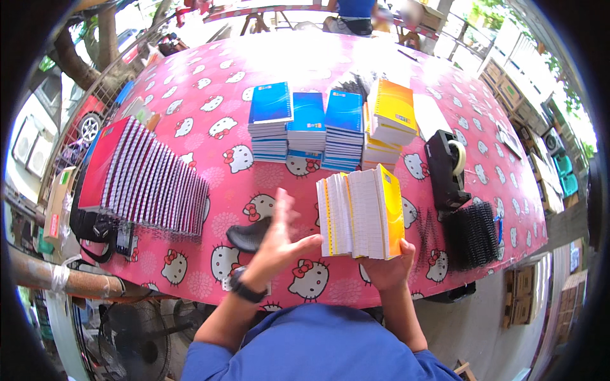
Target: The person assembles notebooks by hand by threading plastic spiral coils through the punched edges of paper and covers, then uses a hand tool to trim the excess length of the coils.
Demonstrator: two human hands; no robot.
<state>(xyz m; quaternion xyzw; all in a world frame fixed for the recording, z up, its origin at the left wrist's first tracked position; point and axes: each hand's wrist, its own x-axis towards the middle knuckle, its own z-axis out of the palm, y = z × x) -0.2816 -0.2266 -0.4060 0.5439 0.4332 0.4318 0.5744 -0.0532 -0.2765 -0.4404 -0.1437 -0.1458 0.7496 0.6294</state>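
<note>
My right hand (386, 268) grips the lower right of a thick stack of yellow-covered notebooks (365, 216), held on edge with the page edges facing me. My left hand (277, 240) is raised to the left of that stack. Its fingers are apart, blurred at the tips, and the thumb comes near the stack's left side. A dark curved object (248, 235), its kind unclear, lies on the table just left of this hand. Beyond the held stack stand piles of blue notebooks (306, 120) and a pile of yellow notebooks (392, 114).
A long row of red-covered spiral notebooks (149, 178) leans at the left. To the right stand a black tape dispenser (441, 168) and a bundle of black binding coils (471, 235). The table (210, 279) has a pink patterned cloth. Another person (354, 14) sits at the far side.
</note>
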